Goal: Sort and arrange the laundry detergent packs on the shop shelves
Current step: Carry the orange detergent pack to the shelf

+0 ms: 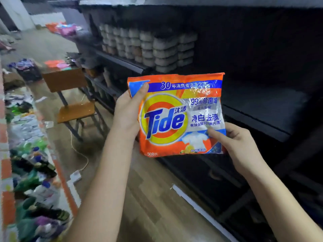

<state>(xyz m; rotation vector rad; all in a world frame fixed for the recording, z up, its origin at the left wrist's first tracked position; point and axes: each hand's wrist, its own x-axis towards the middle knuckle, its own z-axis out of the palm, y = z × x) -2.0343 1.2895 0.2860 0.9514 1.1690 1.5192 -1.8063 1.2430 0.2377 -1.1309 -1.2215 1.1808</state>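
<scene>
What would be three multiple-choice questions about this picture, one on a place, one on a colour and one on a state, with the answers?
1. Where is the detergent pack?
A. on the dark shelf
B. in the air before the dark shelf
C. on the floor

2. Its main colour?
A. orange
B. green
C. black

3. How is it held?
A. by both hands
B. by the left hand only
C. by nobody

Answers: 1 B, it touches no shelf board. 2 A, the wrapper is mostly orange. 3 A, the left hand pinches the top corner and the right hand grips the lower edge.
</scene>
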